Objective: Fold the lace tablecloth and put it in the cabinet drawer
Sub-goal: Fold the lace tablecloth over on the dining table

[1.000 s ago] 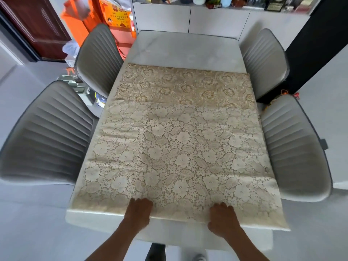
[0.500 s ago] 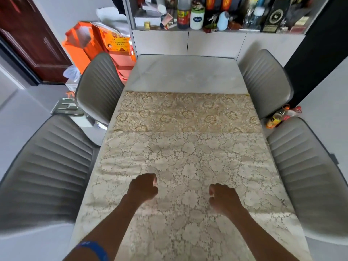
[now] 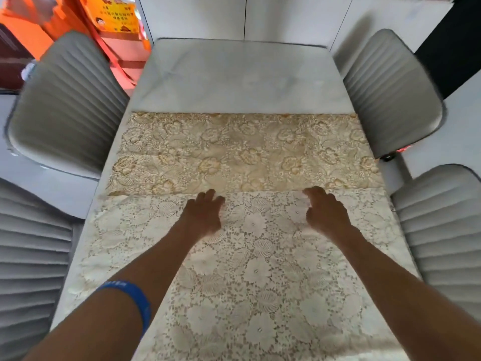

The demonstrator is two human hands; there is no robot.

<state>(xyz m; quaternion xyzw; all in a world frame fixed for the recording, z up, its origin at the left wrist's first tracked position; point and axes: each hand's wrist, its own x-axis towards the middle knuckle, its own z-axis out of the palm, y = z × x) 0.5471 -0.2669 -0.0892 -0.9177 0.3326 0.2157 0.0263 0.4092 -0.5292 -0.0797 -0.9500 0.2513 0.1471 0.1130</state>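
Observation:
The lace tablecloth [image 3: 250, 269] lies on the white marble table [image 3: 239, 79]. Its pale near part is folded over and ends in a straight edge across the middle. Beyond that edge a golden band of the cloth [image 3: 242, 152] shows. My left hand [image 3: 205, 213] rests flat on the pale layer just behind the folded edge, fingers stretched out. My right hand [image 3: 325, 213] sits at the same edge, fingers curled, with cloth pinched between thumb and fingers. The white cabinet fronts [image 3: 286, 16] stand past the far end of the table; no drawer is seen open.
Grey ribbed chairs flank the table: two on the left [image 3: 67, 105] [image 3: 28, 256] and two on the right [image 3: 390, 92] [image 3: 442, 235]. Orange bags and boxes [image 3: 112, 24] stand at the far left by a dark door [image 3: 13, 63].
Both hands took the near edge of the cloth and carried it away from me over the table. The near part now lies folded over, and the hands rest at its new edge.

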